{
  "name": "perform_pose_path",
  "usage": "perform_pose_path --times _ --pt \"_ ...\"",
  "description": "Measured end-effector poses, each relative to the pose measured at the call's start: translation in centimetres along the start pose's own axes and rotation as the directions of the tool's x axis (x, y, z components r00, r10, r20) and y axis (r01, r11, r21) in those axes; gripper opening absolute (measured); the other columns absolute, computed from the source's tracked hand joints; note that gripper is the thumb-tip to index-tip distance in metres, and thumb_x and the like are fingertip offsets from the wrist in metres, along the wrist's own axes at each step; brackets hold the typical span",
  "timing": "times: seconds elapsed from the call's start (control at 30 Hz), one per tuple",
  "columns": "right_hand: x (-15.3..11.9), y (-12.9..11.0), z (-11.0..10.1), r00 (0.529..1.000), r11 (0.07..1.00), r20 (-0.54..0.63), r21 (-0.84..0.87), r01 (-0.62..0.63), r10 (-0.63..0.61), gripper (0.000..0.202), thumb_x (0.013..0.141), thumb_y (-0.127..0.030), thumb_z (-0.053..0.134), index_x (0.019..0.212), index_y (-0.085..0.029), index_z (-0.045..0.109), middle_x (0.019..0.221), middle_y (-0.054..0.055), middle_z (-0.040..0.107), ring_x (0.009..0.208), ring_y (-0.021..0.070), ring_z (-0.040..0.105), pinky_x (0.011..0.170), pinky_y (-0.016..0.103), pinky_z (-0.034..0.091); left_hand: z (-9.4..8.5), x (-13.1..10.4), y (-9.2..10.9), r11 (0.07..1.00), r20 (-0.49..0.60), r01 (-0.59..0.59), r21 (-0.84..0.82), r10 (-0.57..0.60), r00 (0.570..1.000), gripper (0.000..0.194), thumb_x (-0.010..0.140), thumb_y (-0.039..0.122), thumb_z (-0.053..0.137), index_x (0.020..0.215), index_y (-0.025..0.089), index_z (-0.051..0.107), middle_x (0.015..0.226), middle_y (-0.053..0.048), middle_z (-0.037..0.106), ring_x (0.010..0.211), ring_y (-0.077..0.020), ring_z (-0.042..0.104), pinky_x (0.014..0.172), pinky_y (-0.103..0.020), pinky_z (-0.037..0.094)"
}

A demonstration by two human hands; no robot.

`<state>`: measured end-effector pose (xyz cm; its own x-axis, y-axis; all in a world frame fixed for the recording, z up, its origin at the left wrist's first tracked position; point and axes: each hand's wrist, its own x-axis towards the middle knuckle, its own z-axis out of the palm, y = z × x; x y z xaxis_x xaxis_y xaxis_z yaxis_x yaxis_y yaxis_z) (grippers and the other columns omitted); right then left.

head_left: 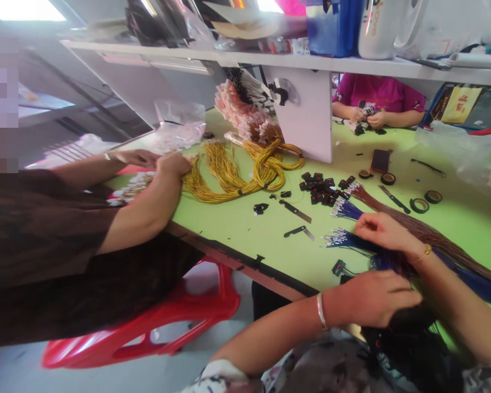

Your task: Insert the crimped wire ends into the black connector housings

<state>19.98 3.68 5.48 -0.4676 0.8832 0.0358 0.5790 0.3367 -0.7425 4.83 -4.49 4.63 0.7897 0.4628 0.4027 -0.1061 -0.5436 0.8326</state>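
Observation:
My right hand, fingers curled in, lies at the edge of a bundle of dark blue wires with silver terminals at their ends. Whether a wire is pinched in it cannot be made out. Closer to my body, my left hand is closed above a dark mass of black connectors and wires; its fingertips and what they hold are hidden. A black connector with thin wires sticks out beyond that hand. Another blue bundle and brown wires stretch beyond my right hand.
Loose black connector housings are heaped mid-table, near cutter blades and tape rolls. On the left, a co-worker's hands are beside yellow wires. Another person sits opposite, below a shelf. A red stool stands lower left.

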Motion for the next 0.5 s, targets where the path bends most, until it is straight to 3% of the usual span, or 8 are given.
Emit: perform_pose_path --times 0.07,0.13,0.2,0.27,0.3,0.37,0.43,0.5 --pt "-0.1 0.2 1.8 0.998 0.988 0.065 -0.153 0.027 -0.018 0.015 0.08 -0.032 0.061 0.087 -0.018 0.06 0.075 0.001 0.061 0.064 0.0125 0.051 0.06 0.025 0.038 0.7 0.2 0.8 0.998 0.051 -0.055 0.0 0.055 0.997 0.034 0.081 0.02 0.054 0.113 0.025 0.066 0.105 -0.011 0.068 0.097 -0.0249 0.063 0.091 -0.038 0.048" --pt "-0.3 0.9 3.4 0.999 0.945 0.026 -0.325 0.027 -0.019 0.017 0.076 -0.028 0.065 0.088 -0.018 0.059 0.085 0.004 0.062 0.072 0.0154 0.053 0.065 0.027 0.039 0.7 0.3 0.7 0.997 -0.013 -0.07 -0.015 0.069 0.998 0.032 0.079 0.025 0.06 0.11 0.024 0.067 0.103 -0.011 0.069 0.098 -0.0265 0.063 0.092 -0.04 0.047" --pt "-0.4 1.7 4.5 1.0 0.913 0.019 -0.408 0.023 -0.017 0.014 0.078 -0.026 0.062 0.09 -0.018 0.059 0.09 0.006 0.061 0.078 0.0174 0.054 0.069 0.029 0.039 -0.4 0.3 -0.2 1.0 -0.076 -0.03 -0.006 0.03 0.997 0.031 0.077 0.026 0.062 0.107 0.024 0.068 0.104 -0.011 0.068 0.103 -0.0278 0.061 0.096 -0.042 0.044" --pt "-0.5 2.2 5.0 1.0 0.897 0.022 -0.442 0.03 -0.022 0.012 0.081 -0.023 0.059 0.092 -0.018 0.06 0.09 0.007 0.061 0.082 0.0187 0.054 0.071 0.03 0.04 -3.1 0.0 -1.9 0.995 -0.217 0.09 0.041 -0.079 0.973 0.026 0.079 0.024 0.058 0.102 0.024 0.069 0.103 -0.011 0.068 0.105 -0.0278 0.058 0.099 -0.044 0.041" --pt "-0.5 2.3 5.1 0.999 0.89 0.016 -0.454 0.034 -0.03 0.012 0.082 -0.023 0.057 0.092 -0.018 0.06 0.091 0.008 0.061 0.083 0.0191 0.054 0.072 0.03 0.04 -5.0 -0.2 -3.1 0.982 -0.362 0.178 0.068 -0.142 0.921 0.023 0.079 0.022 0.057 0.098 0.023 0.07 0.102 -0.012 0.067 0.106 -0.028 0.057 0.1 -0.044 0.039" --pt "-0.6 2.3 5.1 0.999 0.882 -0.008 -0.469 0.036 -0.045 0.013 0.084 -0.024 0.054 0.093 -0.018 0.06 0.092 0.008 0.061 0.084 0.0193 0.055 0.072 0.03 0.039 -9.5 -1.0 -5.7 0.918 -0.658 0.385 0.098 -0.23 0.717 0.021 0.08 0.02 0.055 0.094 0.02 0.07 0.102 -0.014 0.065 0.105 -0.0286 0.055 0.101 -0.045 0.036" --pt "-0.6 2.2 5.0 0.999 0.886 -0.013 -0.463 0.037 -0.049 0.013 0.085 -0.025 0.051 0.093 -0.019 0.059 0.091 0.006 0.06 0.083 0.0182 0.055 0.072 0.029 0.039 -14.2 -1.9 -8.3 0.753 -0.789 0.636 0.166 -0.286 0.543 0.024 0.081 0.015 0.049 0.096 0.016 0.068 0.103 -0.017 0.063 0.106 -0.0296 0.051 0.099 -0.048 0.035" --pt "-0.6 2.1 4.9 0.999 0.894 -0.008 -0.446 0.037 -0.045 0.012 0.086 -0.024 0.05 0.091 -0.019 0.059 0.088 0.005 0.06 0.082 0.0172 0.054 0.072 0.028 0.038 -18.1 -3.0 -10.3 0.537 -0.785 0.796 0.279 -0.349 0.511 0.026 0.08 0.01 0.047 0.098 0.013 0.065 0.104 -0.018 0.062 0.106 -0.0301 0.049 0.096 -0.048 0.036"
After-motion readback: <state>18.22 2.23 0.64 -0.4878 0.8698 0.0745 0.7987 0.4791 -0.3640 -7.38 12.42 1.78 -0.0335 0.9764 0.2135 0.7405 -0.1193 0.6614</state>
